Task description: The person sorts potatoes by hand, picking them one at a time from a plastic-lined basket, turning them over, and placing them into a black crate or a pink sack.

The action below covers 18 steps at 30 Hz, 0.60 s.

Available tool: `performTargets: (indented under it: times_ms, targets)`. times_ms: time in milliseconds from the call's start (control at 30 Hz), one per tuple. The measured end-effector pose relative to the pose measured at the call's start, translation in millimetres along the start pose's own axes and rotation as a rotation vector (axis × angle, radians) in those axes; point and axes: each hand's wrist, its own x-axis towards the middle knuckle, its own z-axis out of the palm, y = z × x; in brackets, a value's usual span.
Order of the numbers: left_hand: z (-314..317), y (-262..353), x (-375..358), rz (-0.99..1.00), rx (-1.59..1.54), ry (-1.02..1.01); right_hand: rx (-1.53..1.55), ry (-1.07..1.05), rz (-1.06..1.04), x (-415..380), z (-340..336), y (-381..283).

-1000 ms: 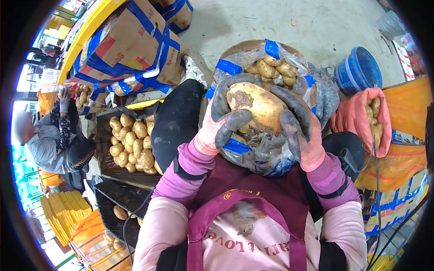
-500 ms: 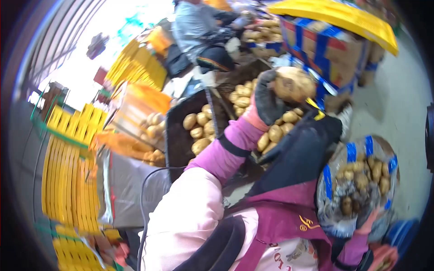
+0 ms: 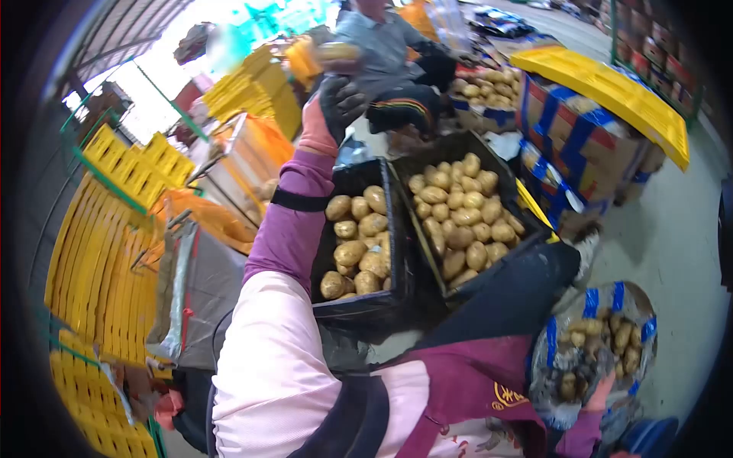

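The left hand (image 3: pixel 330 107), in a pink glove with dark grey fingers, is raised out beyond the far end of the two black crates; its fingers are curled shut around a single potato (image 3: pixel 337 55), blurred, held above the far rim of the nearer crate. That nearer black crate (image 3: pixel 359 309) is only part filled — roughly a dozen potatoes lie toward its near half, and its far floor shows bare. Just right of it, sides touching, the second black crate (image 3: pixel 504 179) is packed close to its rim with some thirty potatoes, too crowded for an exact count. Right of and nearer than this full crate, past the dark trouser leg, stands one plastic-lined sack of potatoes (image 3: pixel 592 336) with blue tape strips; the right hand (image 3: pixel 599 397) rests at its near edge, but whether its fingers grip anything cannot be told. Left of the crates, stacked yellow crates (image 3: pixel 114 252) hem the space in. Beyond the crates' far end another person's sleeve (image 3: pixel 382 34) shows.
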Motion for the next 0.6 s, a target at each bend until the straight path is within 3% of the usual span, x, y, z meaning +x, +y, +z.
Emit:
performTargets:
  times_ms: [33,67,100,133,167,200,233,267,333,367,400,467,533,567,600]
  targets:
    - [69.7,-44.8,6.8,-0.023,0.138,0.044,-0.006,0.094,0.038,4.2,-9.7,18.9]
    - [115.7,-87.5,17.8,-0.048,0.302,0.108,-0.163,0.016,0.140,0.6,1.6,-5.3]
    - [152.6,-132.9,29.9,-0.080,0.460,0.143,-0.807,0.053,-0.206,9.4,-39.6,50.9]
    - [183.4,-176.7,41.3,-0.124,0.555,0.035,-0.535,0.045,0.071,4.5,-24.5,38.9]
    - [210.9,-220.0,51.9,-0.150,0.643,-0.095,-0.566,-0.010,0.105,-5.9,-7.0,9.2]
    - [235.2,-262.2,59.2,-0.037,0.794,-0.309,-1.117,-0.136,-0.203,-9.1,-23.7,30.0]
    - [271.2,-297.7,54.6,0.124,0.917,-0.471,-1.097,0.015,0.102,-12.9,-19.8,36.8]
    - [303.4,-333.8,43.5,0.166,0.904,-0.573,-1.021,0.078,0.377,-12.2,-7.9,13.7]
    - [355.1,-387.1,17.3,0.349,0.930,-0.733,-1.194,0.171,0.499,-19.1,-11.0,14.0]
    - [365.1,-422.5,0.4,0.510,1.115,-0.722,-1.192,0.139,0.583,-17.8,-17.6,12.8]
    - [379.5,-452.5,-10.9,0.514,0.976,-0.824,-1.202,0.164,0.661,-19.3,-25.1,21.3]
    - [397.9,-467.8,-42.6,0.387,1.027,-0.932,-1.208,0.191,0.751,-17.6,-24.2,32.2]
    - [394.6,-492.3,-67.8,0.291,1.107,-0.959,-1.339,0.059,0.853,-8.0,-21.5,40.3]
    - [388.9,-498.6,-76.0,0.211,1.132,-0.977,-1.335,0.045,0.859,-6.4,-21.5,55.9]
    - [385.7,-504.1,-79.9,0.087,1.220,-1.083,-1.398,0.087,0.726,-7.4,-24.3,83.8]
